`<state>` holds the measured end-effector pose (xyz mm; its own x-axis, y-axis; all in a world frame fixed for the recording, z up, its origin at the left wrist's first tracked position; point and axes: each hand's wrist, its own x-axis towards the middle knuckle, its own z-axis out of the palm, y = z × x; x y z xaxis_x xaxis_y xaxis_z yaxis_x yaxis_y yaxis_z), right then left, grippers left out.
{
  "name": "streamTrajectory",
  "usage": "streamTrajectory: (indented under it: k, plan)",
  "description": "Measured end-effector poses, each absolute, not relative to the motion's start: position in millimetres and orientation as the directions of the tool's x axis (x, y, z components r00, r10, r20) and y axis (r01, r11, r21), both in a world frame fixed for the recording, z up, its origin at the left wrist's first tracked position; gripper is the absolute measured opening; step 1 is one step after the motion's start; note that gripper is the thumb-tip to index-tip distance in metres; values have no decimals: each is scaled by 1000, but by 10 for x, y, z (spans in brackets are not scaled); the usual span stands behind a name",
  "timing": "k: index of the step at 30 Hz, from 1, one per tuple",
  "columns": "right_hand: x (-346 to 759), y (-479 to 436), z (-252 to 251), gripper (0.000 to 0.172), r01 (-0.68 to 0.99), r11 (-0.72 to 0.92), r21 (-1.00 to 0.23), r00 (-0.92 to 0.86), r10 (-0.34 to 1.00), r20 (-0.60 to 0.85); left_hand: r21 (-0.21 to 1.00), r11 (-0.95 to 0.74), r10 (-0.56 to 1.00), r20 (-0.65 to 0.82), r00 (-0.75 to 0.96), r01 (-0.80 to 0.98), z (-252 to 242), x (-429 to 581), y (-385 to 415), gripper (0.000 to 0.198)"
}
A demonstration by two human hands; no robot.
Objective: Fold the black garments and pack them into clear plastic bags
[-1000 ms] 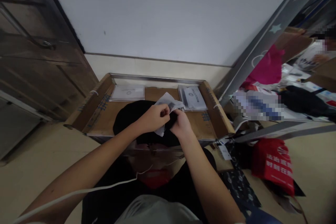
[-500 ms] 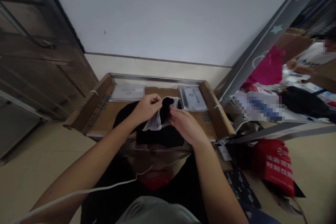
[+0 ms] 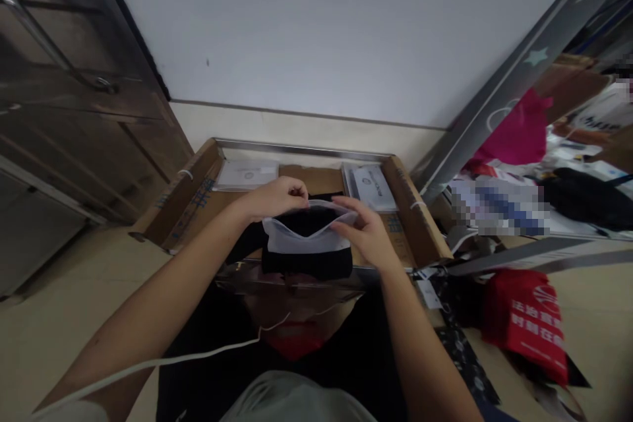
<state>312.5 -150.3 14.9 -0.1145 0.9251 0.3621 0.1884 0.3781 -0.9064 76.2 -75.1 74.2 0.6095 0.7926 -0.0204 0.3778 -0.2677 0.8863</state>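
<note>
Against white wall, flat cardboard tray [image 3: 418,227] at desk's far edge. Left hand [image 3: 270,199] and right hand [image 3: 363,232] pinched clear plastic bag [image 3: 307,241] mouth open, black folded cloth [image 3: 307,224] halfway in; sealing left, probably.

A red bag [image 3: 529,316] lies right of the cardboard tray [image 3: 418,217] holding packets [image 3: 373,186].

A plain white wall [image 3: 316,26] rises ahead. Dark wooden cabinets [image 3: 64,112] stand left, over a beige floor [image 3: 59,303].
</note>
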Motion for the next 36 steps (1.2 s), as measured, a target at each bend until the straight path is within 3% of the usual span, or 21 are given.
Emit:
streamTrajectory:
  k: [3, 9, 13, 18, 24, 28, 36]
  plan:
    - [3119, -1496, 84, 24, 231, 308, -923, -39, 951, 308, 824, -358, 771, -4, 637, 439, 698, 756, -712, 14]
    - [3105, -1462, -82, 20, 121, 299, -947, 96, 946, 311, 742, -509, 745, 126, 655, 436, 793, 774, -866, 16]
    - [3035, -1457, -99, 21, 37, 305, -952, 196, 932, 306, 557, -685, 654, 188, 732, 469, 922, 796, -1112, 18]
    - [2938, -1411, -132, 21, -63, 313, -947, 306, 910, 280, 399, -706, 692, 212, 690, 585, 864, 803, -1220, 30]
    - [2843, -1346, -136, 20, -80, 324, -943, 381, 884, 272, 423, -675, 724, 227, 651, 604, 802, 770, -1145, 19]
    - [2805, -1318, -95, 20, -53, 354, -934, 411, 860, 303, 422, -685, 720, 265, 641, 594, 784, 736, -1120, 23]
    - [2780, -1305, -82, 21, 27, 341, -940, 435, 842, 318, 411, -691, 706, 210, 676, 594, 723, 691, -1042, 28]
